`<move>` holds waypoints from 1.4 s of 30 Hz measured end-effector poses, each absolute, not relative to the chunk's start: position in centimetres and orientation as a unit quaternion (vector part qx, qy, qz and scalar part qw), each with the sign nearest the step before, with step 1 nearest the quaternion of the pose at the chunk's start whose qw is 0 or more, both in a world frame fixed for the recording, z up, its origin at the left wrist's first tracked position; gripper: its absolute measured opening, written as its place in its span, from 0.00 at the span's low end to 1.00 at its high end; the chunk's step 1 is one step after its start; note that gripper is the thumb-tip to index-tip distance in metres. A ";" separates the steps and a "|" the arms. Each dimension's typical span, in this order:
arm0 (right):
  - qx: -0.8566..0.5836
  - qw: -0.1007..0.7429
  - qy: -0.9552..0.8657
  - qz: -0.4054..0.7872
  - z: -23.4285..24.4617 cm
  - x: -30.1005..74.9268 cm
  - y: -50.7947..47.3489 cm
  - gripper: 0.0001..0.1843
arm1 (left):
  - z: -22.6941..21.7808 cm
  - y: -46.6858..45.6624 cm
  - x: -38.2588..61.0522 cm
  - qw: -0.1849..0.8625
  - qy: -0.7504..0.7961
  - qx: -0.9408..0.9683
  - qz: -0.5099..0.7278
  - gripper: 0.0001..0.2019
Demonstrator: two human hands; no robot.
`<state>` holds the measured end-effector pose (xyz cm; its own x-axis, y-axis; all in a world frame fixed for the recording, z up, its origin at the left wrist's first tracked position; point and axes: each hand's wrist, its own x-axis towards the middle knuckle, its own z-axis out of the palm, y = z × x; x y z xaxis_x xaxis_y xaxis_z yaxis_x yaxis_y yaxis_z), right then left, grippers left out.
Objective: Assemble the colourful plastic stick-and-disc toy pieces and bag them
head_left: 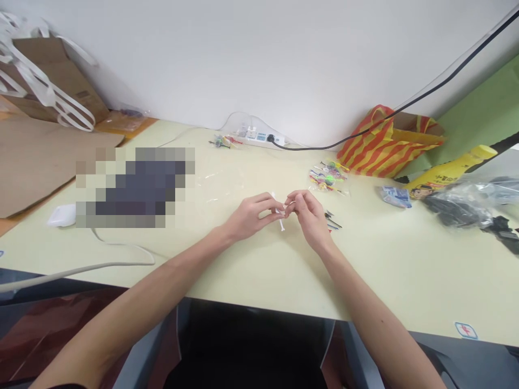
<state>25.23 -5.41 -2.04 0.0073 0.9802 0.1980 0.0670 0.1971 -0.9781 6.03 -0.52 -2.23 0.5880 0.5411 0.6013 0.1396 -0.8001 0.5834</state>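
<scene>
My left hand [256, 215] pinches a thin white plastic piece [283, 226] between thumb and fingers, just above the table. The piece looks like a short stick with a flared lower end, and its upper tip shows above the fingers. My right hand [308, 216] meets it from the right with thumb and fingertips closed together at the piece's middle. Whatever lies between those right fingertips is too small to make out. Beside the right hand, partly hidden by it, lie several small dark and red plastic parts [333, 221].
Clear bags of colourful plastic parts [329, 178] lie behind my right hand, near a striped bag [385, 143]. A power strip [259, 136] sits against the wall with a black cable. Left is a blurred dark object [140, 186]; right, a yellow bottle [450, 172] and a blue packet [395, 196].
</scene>
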 end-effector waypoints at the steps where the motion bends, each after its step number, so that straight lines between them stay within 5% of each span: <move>1: -0.470 0.532 -0.556 0.432 -2.2 25.3 -5.3 0.24 | -2.2 -0.5 6.0 0.244 0.202 0.850 0.422 0.06; 11: -0.431 0.480 -0.542 0.538 -2.6 24.7 -5.3 0.22 | -2.3 -0.5 6.1 0.286 0.218 0.828 0.430 0.04; 19: -0.385 0.522 -0.472 0.597 -2.3 25.2 -5.2 0.17 | -2.6 -0.1 5.9 0.262 0.205 0.856 0.395 0.03; 26: -0.380 0.523 -0.475 0.597 -2.4 25.5 -5.2 0.15 | -2.4 -0.2 5.9 0.250 0.197 0.858 0.403 0.13; 42: -0.272 0.470 -0.341 0.768 -1.8 25.8 -5.6 0.11 | -1.8 -0.7 6.3 0.265 0.161 0.826 0.470 0.09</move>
